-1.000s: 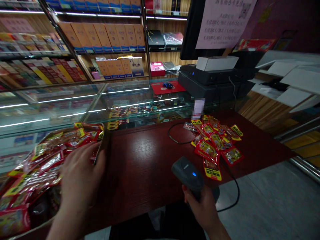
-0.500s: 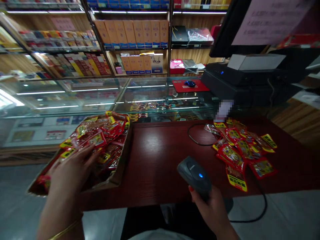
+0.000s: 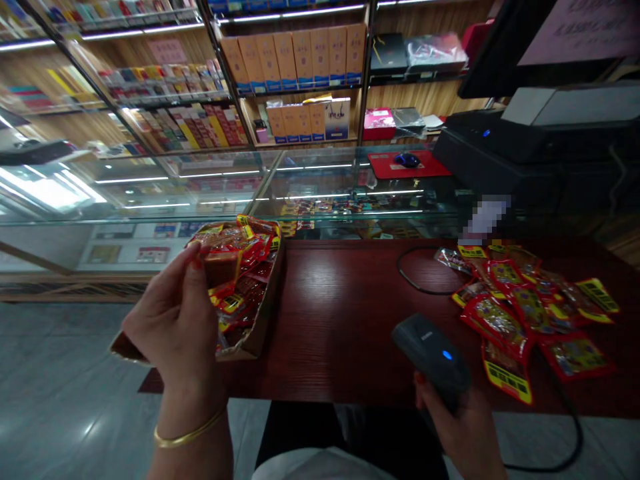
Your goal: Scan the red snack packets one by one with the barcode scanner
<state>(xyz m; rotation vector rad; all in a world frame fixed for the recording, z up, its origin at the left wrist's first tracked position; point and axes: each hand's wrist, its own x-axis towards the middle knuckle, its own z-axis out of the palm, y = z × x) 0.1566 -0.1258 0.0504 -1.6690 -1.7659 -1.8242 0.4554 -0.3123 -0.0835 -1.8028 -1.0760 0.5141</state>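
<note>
Wall shelving (image 3: 423, 100), wood-backed, lit by strip lights, across the top of the frame. Glass counter (image 3: 235, 207), spanning the middle from the left edge towards the right, goods visible beneath the panes. Table (image 3: 340, 333), dark red, wood-grained, lower centre to lower right, set against the counter. Row of tan boxes (image 3: 295, 60), blue at the base, upright on a shelf, upper centre. Black machine (image 3: 500, 160), one blue light, right of frame. Cardboard box (image 3: 260, 337), open, at the left end of the table, heaped with red and yellow packets. Loose pile of similar packets (image 3: 530, 307), overlapping, on the table at right. Left hand (image 3: 175, 327), left of centre, raised in front of the cardboard box; thumb and forefinger together, pinching one packet (image 3: 223, 268), slightly blurred, its print unreadable. Right hand (image 3: 467, 423), bottom right, wrapped round the handle of a scanner. Scanner (image 3: 430, 353), dark grey, blue light lit, head tilted to the upper left, above the table and near the loose pile. Computer mouse (image 3: 407, 160), on a red mat (image 3: 383, 167), upper right of centre. Gold bangle (image 3: 187, 437), on the left wrist, bottom left.
</note>
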